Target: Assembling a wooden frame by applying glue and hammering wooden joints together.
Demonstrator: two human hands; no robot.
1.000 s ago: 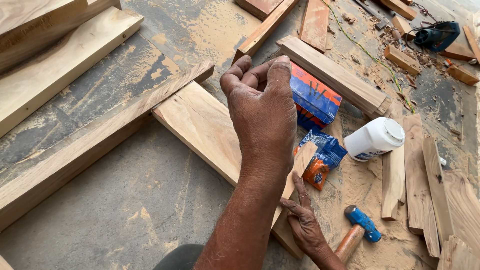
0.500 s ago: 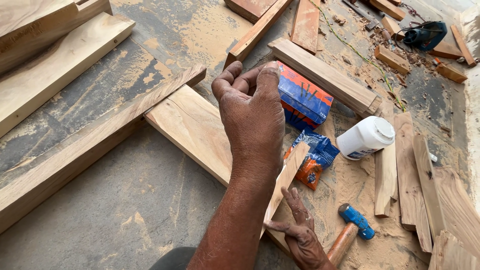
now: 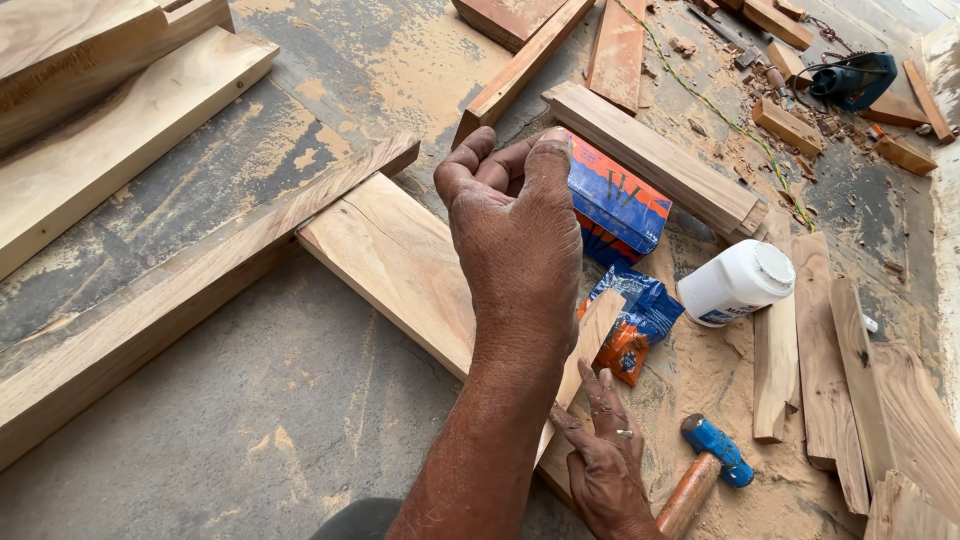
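- Head view, left hand (image 3: 515,235): it is raised above the work with its back to the camera. The fingers (image 3: 478,160) are curled in and bunched against the thumb, as if closed on something small. The hand itself hides whatever might sit between the tips, so I cannot tell if anything is there.
- Head view, right hand (image 3: 603,455): it lies palm down with the fingers spread flat on the near end of the pale plank (image 3: 400,260). That looks like a steadying press, using weight to keep the wood from shifting.
- Head view, the plank: it lies flat on the concrete floor (image 3: 250,430), running from under the right hand up and away to the left. Its far end butts against a long beam (image 3: 200,275) that crosses it at an angle, so the two look set together as a joint.
- Head view, supplies: just beyond the raised hand sits an orange and blue box (image 3: 615,205). A blue pouch (image 3: 645,305) lies just beside the plank's edge, and a white plastic bottle (image 3: 735,285) lies on its side in the sawdust.
- Head view, tools: a hammer (image 3: 715,452) with a blue head and wooden handle lies close by the right hand, within easy reach.
- Head view, surroundings: offcuts and boards are scattered over the floor at the right and top.
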